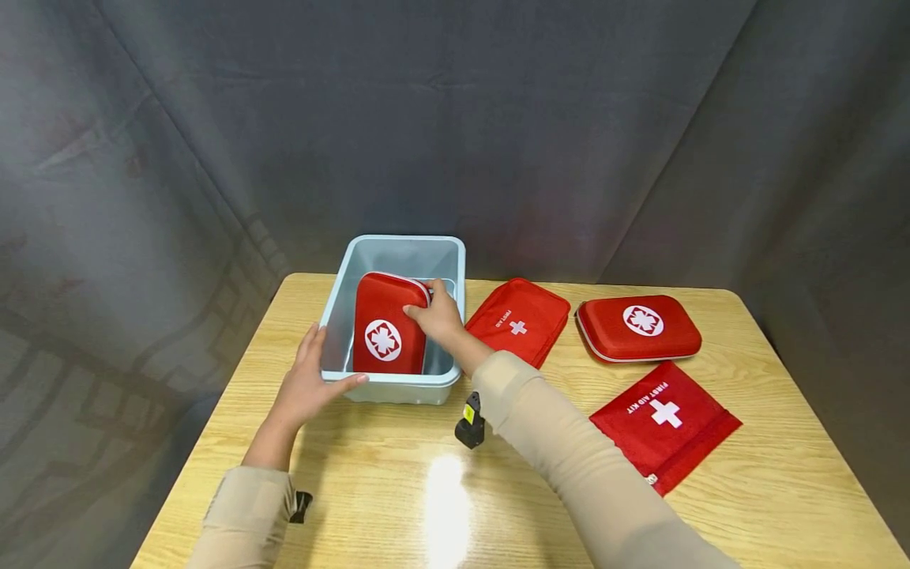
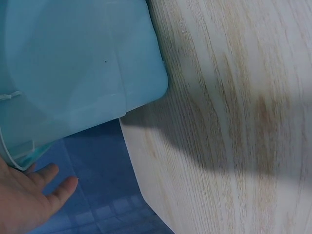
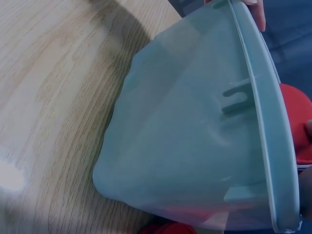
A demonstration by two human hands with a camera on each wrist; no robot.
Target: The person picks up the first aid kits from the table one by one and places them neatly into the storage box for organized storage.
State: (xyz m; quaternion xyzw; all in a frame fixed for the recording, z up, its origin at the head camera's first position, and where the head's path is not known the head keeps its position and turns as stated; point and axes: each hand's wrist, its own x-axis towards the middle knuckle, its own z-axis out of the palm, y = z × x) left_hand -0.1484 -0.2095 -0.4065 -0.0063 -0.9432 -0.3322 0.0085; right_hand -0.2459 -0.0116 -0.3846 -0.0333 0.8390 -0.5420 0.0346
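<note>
A light blue plastic bin [image 1: 398,390] stands at the back of the table. Tilted inside it is a red first aid case [image 1: 389,312] with a white round emblem. My right hand [image 1: 439,318] pinches this case by its upper right edge, thumb on the front face; the fingers behind are partly hidden. At the bin's front left corner, my left hand [image 1: 306,387] touches the rim, its thumb along the front and its fingers extended along the left side. The right wrist view shows the bin's outer wall [image 3: 170,122] and a bit of the red case [image 3: 294,117].
Right of the bin lies a red first aid pouch [image 1: 522,316], partly behind the right forearm. Farther right are a second red hard case [image 1: 640,328] and a flat red first aid kit bag [image 1: 664,427]. A dark grey curtain [image 1: 455,142] hangs behind the wooden table [image 1: 370,474].
</note>
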